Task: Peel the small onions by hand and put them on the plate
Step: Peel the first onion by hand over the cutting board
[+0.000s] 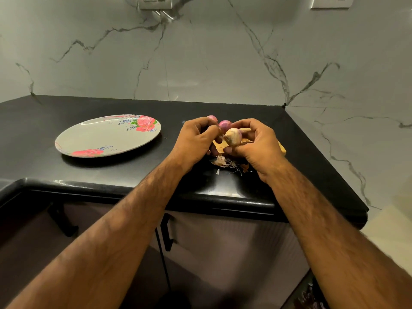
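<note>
A small pale onion (233, 136) is held above the counter between both hands. My right hand (256, 146) grips it from the right side, thumb under it. My left hand (196, 139) pinches the skin at the onion's left end. Two pink onions lie behind the hands, one (225, 124) just past the held onion and one (212, 118) partly hidden by my left fingers. The oval grey plate (93, 139) with red roses sits to the left with nothing on it.
Dry peel scraps and roots (225, 162) lie on the black counter (133, 172) under the hands. A wooden board (281, 148) shows beneath my right hand. The counter's front edge runs just below the wrists; a marble wall stands behind.
</note>
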